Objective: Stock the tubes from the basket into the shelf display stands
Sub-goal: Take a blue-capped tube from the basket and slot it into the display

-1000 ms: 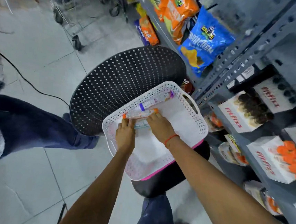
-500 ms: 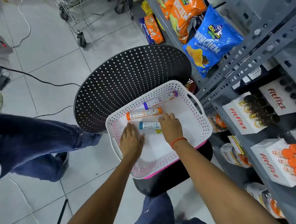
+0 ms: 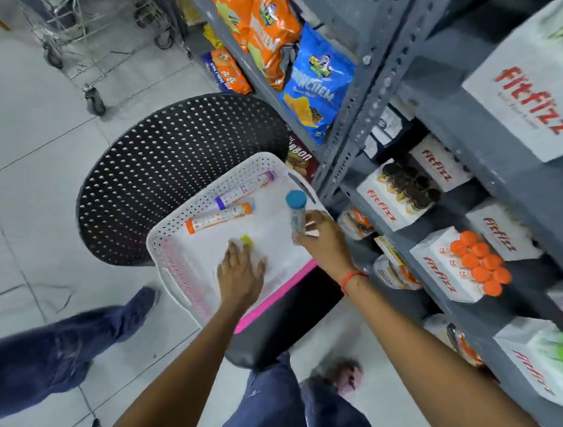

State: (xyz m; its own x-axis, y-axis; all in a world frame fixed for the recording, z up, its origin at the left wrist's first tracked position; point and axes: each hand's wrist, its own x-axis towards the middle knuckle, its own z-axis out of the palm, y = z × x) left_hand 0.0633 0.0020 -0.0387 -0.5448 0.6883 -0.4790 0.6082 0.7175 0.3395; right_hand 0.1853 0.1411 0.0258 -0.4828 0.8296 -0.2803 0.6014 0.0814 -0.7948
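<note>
Blue-capped tube [image 3: 296,211] upright in right hand [image 3: 325,243].

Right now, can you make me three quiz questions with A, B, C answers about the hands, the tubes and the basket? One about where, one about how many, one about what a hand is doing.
1. Where does the white perforated plastic basket rest?
A. on a black perforated chair
B. on the floor
C. on a shelf

2. How many tubes lie in the basket?
A. five
B. two
C. none

3. What is the right hand doing?
A. resting flat
B. gripping a blue-capped tube
C. holding a chip bag

Answers:
1 A, the black perforated chair sits under it.
2 B, a purple-capped tube and an orange-capped tube.
3 B, the blue-capped tube stands up from its fingers.
</note>
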